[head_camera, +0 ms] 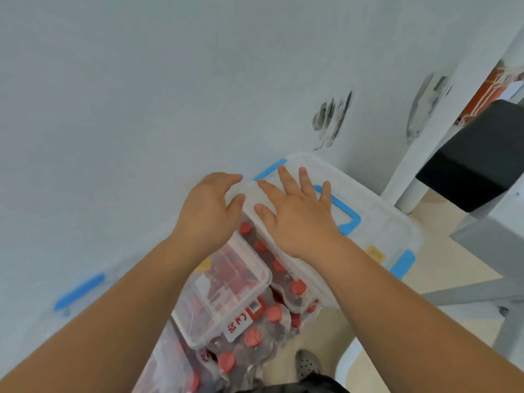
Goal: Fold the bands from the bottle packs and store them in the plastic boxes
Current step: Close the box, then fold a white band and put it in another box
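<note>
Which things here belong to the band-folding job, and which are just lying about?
Job:
left hand and right hand, both on the large lidded box
small clear box
bottle packs

Lying about:
black stool seat
grey shoe
scuffed wall

We note a pale wall (141, 80) filling most of the view, with dark scuff marks (331, 120) at right. A white table leg (419, 171) stands beside a black block (476, 163), possibly a seat. Low down, a grey perforated shoe (307, 364) rests on beige floor (442, 265).
</note>
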The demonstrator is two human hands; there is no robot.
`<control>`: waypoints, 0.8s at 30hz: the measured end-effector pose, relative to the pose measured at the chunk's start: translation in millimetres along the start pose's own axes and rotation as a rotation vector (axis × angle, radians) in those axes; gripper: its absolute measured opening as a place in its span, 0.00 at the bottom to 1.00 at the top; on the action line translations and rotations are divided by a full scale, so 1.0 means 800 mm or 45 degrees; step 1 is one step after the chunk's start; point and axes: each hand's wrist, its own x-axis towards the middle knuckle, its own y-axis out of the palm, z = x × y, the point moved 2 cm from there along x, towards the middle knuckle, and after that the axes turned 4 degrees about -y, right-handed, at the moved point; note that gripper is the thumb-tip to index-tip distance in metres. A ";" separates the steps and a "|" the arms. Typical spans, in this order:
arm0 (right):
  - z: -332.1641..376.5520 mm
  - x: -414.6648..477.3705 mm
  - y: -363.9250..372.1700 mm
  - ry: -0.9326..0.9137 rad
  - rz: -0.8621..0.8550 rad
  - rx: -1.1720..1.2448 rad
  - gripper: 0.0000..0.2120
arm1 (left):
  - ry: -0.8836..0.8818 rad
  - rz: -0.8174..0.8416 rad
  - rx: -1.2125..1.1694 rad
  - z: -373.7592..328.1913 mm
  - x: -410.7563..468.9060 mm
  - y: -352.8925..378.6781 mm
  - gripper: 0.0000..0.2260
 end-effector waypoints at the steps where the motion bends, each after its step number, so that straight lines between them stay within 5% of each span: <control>1: 0.010 -0.003 -0.004 -0.054 -0.017 0.006 0.27 | -0.001 -0.017 0.034 0.008 -0.015 -0.011 0.16; 15: 0.277 -0.082 0.081 -0.678 0.175 0.058 0.26 | -0.422 -0.262 0.371 0.202 -0.285 -0.145 0.13; 20: 0.391 -0.128 0.140 -0.743 0.145 0.079 0.39 | -0.528 -0.261 0.441 0.301 -0.403 -0.200 0.14; 24: 0.477 -0.161 0.186 -0.772 0.211 0.021 0.30 | -0.645 -0.249 0.464 0.371 -0.482 -0.230 0.13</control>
